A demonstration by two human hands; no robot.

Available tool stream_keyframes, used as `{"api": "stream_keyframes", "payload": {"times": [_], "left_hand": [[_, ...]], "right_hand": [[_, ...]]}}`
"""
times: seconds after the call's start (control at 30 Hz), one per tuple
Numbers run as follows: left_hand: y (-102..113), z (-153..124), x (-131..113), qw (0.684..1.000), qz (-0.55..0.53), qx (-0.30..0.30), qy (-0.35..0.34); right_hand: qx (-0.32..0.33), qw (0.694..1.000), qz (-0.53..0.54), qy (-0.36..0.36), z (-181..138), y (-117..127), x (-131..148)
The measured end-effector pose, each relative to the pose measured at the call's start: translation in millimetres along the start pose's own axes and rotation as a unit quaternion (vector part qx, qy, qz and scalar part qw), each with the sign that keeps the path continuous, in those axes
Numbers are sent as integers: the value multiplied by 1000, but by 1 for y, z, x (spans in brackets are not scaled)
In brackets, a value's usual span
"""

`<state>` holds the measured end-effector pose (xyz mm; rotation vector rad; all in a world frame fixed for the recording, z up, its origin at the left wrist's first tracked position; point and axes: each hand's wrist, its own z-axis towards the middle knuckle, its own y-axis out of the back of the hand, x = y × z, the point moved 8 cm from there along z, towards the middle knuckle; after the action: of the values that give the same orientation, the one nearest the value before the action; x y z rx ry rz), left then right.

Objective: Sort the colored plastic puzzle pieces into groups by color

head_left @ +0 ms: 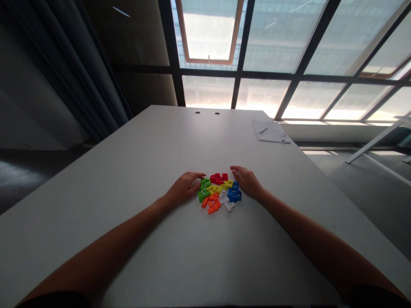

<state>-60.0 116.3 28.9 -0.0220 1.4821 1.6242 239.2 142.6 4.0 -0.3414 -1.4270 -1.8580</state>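
Observation:
A small pile of coloured plastic pieces with notches and holes lies on the white table [180, 256]. Green pieces [204, 194] are on its left and red pieces [218, 178] at the back. Yellow pieces [216, 189] sit in the middle, blue pieces [234, 194] on the right. Orange pieces [212, 203] and white pieces [228, 205] lie at the front. My left hand [184, 187] rests open beside the green pieces, its fingers close to them; contact is hard to tell. On the other side, my right hand [248, 180] lies open near the red and blue pieces, holding nothing.
Toward the far right of the table are papers [271, 130] with a pen [263, 130] and another pen-like item [283, 138]. Two round holes are set near the far edge. Beyond stand large windows [269, 38]; a dark curtain [67, 55] hangs at left.

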Motion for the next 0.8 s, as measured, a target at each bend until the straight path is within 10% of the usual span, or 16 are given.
{"api": "stream_keyframes", "payload": {"times": [0.8], "left_hand": [[-1, 0, 2, 1000, 1, 2, -7]], "right_hand": [[-15, 999, 31, 33, -1, 6, 11]]}}
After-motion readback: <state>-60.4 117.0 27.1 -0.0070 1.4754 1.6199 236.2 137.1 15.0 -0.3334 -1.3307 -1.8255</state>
